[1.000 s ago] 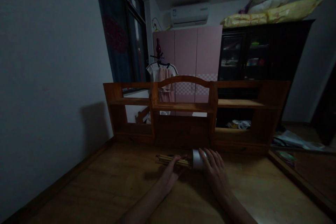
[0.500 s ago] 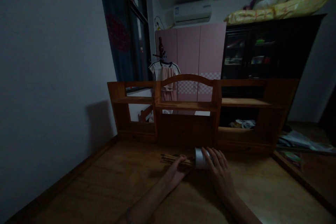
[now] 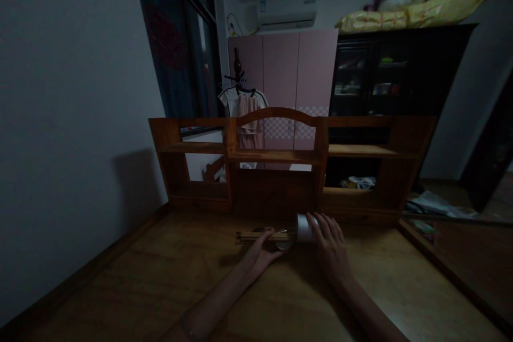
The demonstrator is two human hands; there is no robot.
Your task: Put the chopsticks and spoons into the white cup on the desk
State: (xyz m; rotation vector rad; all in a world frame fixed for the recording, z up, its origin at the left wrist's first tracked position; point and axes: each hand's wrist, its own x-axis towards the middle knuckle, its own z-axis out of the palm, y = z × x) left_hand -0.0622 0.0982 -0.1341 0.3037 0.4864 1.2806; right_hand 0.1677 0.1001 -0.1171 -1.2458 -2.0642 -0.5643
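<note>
My right hand (image 3: 331, 240) is wrapped over a pale silvery cup (image 3: 303, 227), which is tipped on its side with its mouth facing left. A bundle of thin light-brown sticks (image 3: 245, 236) with dark ends, perhaps pencils, lies across my left hand (image 3: 258, 256). The thumb and fingers of that hand close around the bundle, just left of the cup. The right ends of the sticks reach to the cup's mouth. By my left fingers there is a rounded shiny piece (image 3: 285, 244), too dim to name. Both hands are over the wooden desk top (image 3: 180, 272).
A wooden shelf unit (image 3: 276, 156) with open compartments stands along the desk's far edge. At left is a plain wall (image 3: 80, 117). A raised wooden edge (image 3: 436, 256) borders the desk at right. Beyond are a pink wardrobe (image 3: 280, 64) and a dark cabinet (image 3: 433, 69).
The camera view has turned a little right, shifting the room leftward. The cup and sticks stay close together; the rounded shiny piece by my left fingers now shows more clearly.
</note>
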